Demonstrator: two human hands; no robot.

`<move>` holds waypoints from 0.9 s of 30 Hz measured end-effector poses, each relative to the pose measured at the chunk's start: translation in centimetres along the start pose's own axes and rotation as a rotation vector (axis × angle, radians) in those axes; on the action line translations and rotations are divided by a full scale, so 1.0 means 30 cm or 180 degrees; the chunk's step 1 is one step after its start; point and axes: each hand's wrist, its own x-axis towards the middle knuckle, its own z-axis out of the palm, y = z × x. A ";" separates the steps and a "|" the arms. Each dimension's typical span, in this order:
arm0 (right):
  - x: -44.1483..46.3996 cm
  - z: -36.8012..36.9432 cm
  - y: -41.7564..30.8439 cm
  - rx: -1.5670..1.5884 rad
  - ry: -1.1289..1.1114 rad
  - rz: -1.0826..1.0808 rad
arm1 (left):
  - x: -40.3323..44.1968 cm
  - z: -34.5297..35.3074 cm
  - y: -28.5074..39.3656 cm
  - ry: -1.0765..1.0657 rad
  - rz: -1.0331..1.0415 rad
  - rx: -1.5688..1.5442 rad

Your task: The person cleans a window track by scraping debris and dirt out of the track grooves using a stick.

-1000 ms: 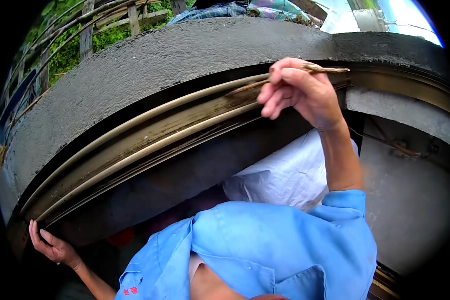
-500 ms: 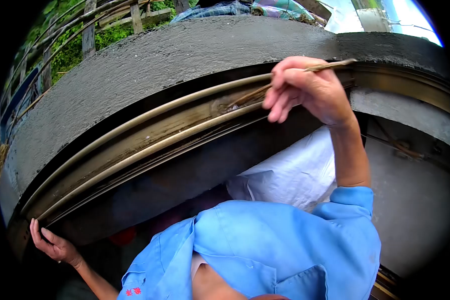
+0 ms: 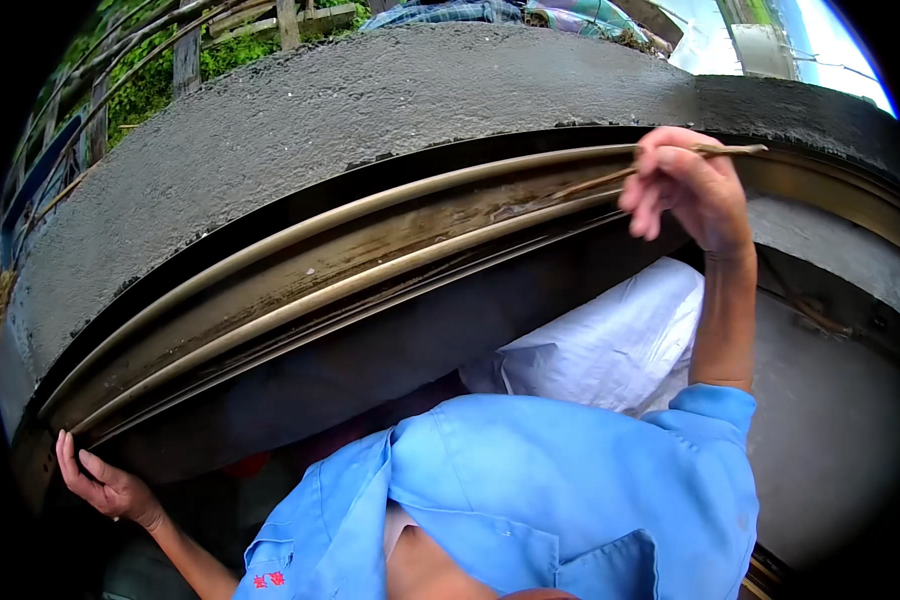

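Pinched in my right hand (image 3: 692, 190) is a thin wooden stick (image 3: 595, 183), its lower end down in the channel of a metal window track (image 3: 370, 232) and its other end poking out to the right. Dirt lies along the channel, with a small pale speck (image 3: 310, 271) farther left. At the left end of the track rests my left hand (image 3: 105, 485), fingers stretched out and touching the frame, with nothing seen in it.
A rough grey cement sill (image 3: 300, 120) runs along the outer side of the track. White cloth or sheeting (image 3: 610, 340) lies below, near my right arm. Beyond the sill are wooden fence poles (image 3: 185, 60), greenery and a checked cloth (image 3: 440, 13).
My right hand has moved to the right along the track with the stick, and the stick's tip has shifted right in the channel. My left hand stays nearly where it was.
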 end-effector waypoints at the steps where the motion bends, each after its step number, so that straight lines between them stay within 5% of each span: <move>1: -0.035 -0.053 0.001 -0.0077 0.0166 -0.0034 | -0.001 0.002 -0.003 0.0020 -0.0006 -0.0054; 5: -0.015 0.006 0.031 0.0131 0.0078 -0.0333 | -0.003 0.003 -0.008 0.0030 -0.0020 -0.0100; 10: 0.039 0.117 0.005 0.0336 -0.0335 0.0078 | 0.006 -0.007 0.005 -0.0033 0.0052 0.0137; 17: -0.045 0.028 0.062 -0.0171 0.0882 -0.0355 | 0.002 0.003 0.000 0.0036 -0.0004 -0.0043; 20: 0.021 0.195 -0.001 0.0049 -0.0240 -0.0186 | 0.004 -0.003 -0.004 -0.0025 0.0025 0.0072; 24: -0.043 -0.027 0.000 -0.0228 0.0532 -0.0229 | 0.002 0.000 0.000 0.0015 0.0042 0.0014; 27: -0.055 0.006 0.020 -0.0046 0.0483 -0.0409 | -0.001 0.001 0.005 0.0035 -0.0020 -0.0031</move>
